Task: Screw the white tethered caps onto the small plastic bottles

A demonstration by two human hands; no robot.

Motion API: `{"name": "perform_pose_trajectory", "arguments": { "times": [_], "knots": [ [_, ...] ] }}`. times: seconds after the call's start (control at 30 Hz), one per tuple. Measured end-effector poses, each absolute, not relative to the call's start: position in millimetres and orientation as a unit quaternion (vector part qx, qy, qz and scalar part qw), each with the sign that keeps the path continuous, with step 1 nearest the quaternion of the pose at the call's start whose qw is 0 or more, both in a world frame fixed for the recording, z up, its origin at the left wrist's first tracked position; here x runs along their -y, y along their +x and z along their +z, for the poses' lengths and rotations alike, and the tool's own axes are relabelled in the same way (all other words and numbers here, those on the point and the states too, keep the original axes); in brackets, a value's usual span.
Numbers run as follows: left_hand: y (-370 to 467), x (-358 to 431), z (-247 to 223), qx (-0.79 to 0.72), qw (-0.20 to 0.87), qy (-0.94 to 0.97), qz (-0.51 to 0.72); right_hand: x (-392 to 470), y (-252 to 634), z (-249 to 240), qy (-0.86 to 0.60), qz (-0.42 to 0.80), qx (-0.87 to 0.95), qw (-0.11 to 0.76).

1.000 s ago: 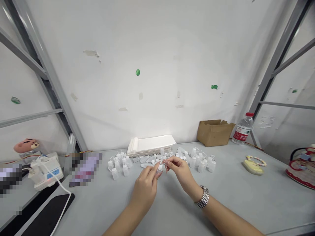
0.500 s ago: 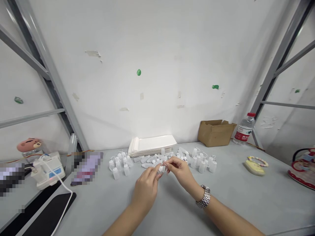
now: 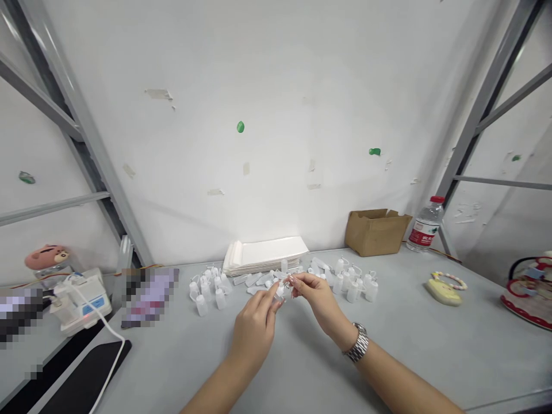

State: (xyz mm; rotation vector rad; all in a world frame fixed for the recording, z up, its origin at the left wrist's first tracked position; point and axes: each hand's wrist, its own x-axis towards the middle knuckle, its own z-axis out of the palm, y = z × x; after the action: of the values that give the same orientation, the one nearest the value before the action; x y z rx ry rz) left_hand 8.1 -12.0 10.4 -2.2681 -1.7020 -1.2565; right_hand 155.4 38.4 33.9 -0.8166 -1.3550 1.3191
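Between the fingertips of my left hand [image 3: 257, 322] is a small white plastic bottle [image 3: 279, 292], held upright just above the table. My right hand [image 3: 317, 299], with a metal watch on its wrist, is pinched at the bottle's top, on a small part too tiny to make out. Behind my hands lie loose clear plastic pieces [image 3: 254, 279]. Several small capped bottles [image 3: 202, 305] stand to the left, and several more bottles [image 3: 352, 292] with looped cap straps stand to the right.
A stack of white trays [image 3: 267, 253] lies against the wall. Back right are a cardboard box [image 3: 377, 234] and a water bottle [image 3: 425, 227]. A yellow item [image 3: 444, 292] with a beaded bracelet lies right. Left are a purple phone-like item [image 3: 150, 299] and a white power strip [image 3: 84, 305].
The view has shifted slightly. My right fingertips have moved a little off the bottle's cap, and more of the bottle shows between my hands.
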Motion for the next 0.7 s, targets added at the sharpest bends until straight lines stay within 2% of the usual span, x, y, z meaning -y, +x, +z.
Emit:
{"name": "perform_pose_trajectory", "arguments": {
  "times": [0.33,0.7],
  "knots": [
    [6.9,12.1,6.2,0.532,0.032,-0.745,-0.401,-36.8,153.7,31.4,-0.337,0.477,0.616,0.529],
    [10.5,11.2,2.2,0.575,-0.028,-0.733,-0.363,-36.1,150.0,22.5,-0.368,0.466,0.611,0.524]
  ]
}}
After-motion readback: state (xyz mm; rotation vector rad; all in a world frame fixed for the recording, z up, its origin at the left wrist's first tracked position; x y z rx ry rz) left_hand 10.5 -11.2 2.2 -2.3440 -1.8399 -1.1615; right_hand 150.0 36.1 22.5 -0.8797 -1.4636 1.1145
